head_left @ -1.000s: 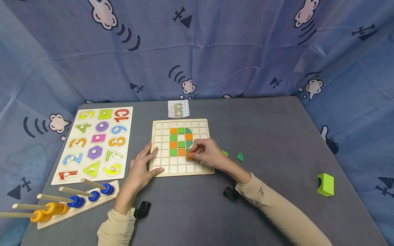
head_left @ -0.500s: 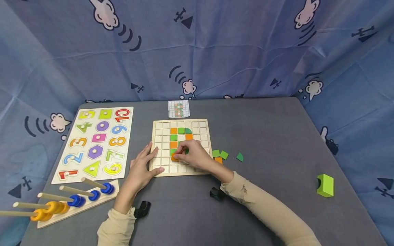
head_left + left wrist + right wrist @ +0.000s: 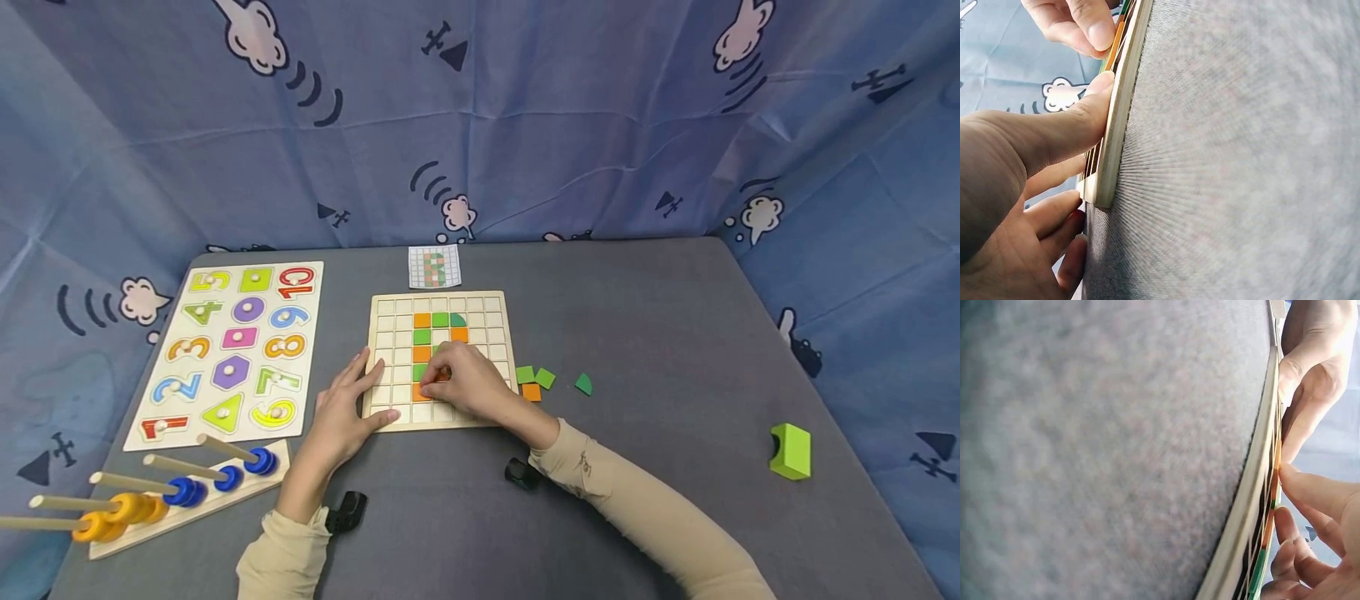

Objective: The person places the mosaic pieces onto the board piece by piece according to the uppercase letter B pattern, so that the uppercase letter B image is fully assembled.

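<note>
A square wooden grid board (image 3: 487, 305) lies on the grey table with orange and green tiles in its cells. My left hand (image 3: 343, 415) rests at the board's left edge and near corner, fingers spread, thumb (image 3: 1088, 112) along the front side. My right hand (image 3: 468, 382) pinches an orange square tile (image 3: 417, 393), which sits at a cell below the left column of tiles. In the right wrist view the thumb (image 3: 1319, 490) touches an orange tile edge. The right hand hides several tiles in the middle. Behind the board lies a small pattern card (image 3: 434, 267).
Right of the board lie loose green squares (image 3: 545, 379), an orange square (image 3: 531, 392) and a green quarter-round tile (image 3: 584, 384). A number puzzle board (image 3: 225, 354) and a peg stacker with rings (image 3: 191, 492) stand left. A green arch block (image 3: 792, 452) sits far right.
My right hand has moved left across the board with the orange tile, from the pattern's lower right to its lower left, then slightly down into a cell. The left hand has stayed put.
</note>
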`<act>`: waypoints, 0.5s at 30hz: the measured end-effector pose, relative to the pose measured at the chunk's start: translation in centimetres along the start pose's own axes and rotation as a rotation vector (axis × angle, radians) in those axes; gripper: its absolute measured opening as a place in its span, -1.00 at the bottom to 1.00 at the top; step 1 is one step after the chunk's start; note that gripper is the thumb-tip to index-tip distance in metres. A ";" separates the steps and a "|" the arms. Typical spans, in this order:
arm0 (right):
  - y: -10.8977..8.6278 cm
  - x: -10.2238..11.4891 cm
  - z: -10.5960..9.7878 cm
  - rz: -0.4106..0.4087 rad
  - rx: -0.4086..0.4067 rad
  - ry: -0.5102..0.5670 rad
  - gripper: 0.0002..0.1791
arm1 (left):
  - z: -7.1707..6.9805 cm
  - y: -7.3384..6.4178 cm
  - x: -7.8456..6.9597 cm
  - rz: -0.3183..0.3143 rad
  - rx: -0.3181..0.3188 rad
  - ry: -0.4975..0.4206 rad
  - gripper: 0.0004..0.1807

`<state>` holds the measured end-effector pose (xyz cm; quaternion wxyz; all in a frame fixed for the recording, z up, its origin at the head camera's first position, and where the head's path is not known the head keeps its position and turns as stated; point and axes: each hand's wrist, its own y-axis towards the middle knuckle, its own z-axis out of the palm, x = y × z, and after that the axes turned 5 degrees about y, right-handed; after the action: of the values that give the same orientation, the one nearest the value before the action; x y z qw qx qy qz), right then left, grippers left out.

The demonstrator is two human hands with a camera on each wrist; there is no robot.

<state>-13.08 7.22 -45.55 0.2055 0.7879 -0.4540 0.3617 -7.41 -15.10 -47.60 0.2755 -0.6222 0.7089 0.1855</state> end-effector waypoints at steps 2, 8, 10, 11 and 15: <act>-0.1 0.0 -0.1 0.011 0.005 -0.014 -0.96 | 0.0 0.0 0.0 -0.004 0.001 0.000 -0.06; -1.1 -0.7 -1.4 0.015 0.019 -0.028 -0.88 | -0.1 0.0 0.0 -0.014 0.006 -0.005 -0.07; -1.6 -1.4 -2.2 -0.003 0.018 -0.017 -0.83 | -0.1 0.0 0.0 -0.016 0.006 -0.009 -0.07; -1.9 -1.8 -2.6 -0.012 0.012 -0.006 -0.81 | -0.1 0.0 -0.1 -0.016 0.006 -0.010 -0.06; -3.4 -3.7 -4.6 -0.022 -0.017 0.029 -0.74 | 0.0 0.0 0.0 -0.019 0.004 -0.014 -0.05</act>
<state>-13.10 14.00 -45.30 0.2226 0.7857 -0.4453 0.3671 -7.44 -15.08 -47.59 0.2836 -0.6271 0.7013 0.1856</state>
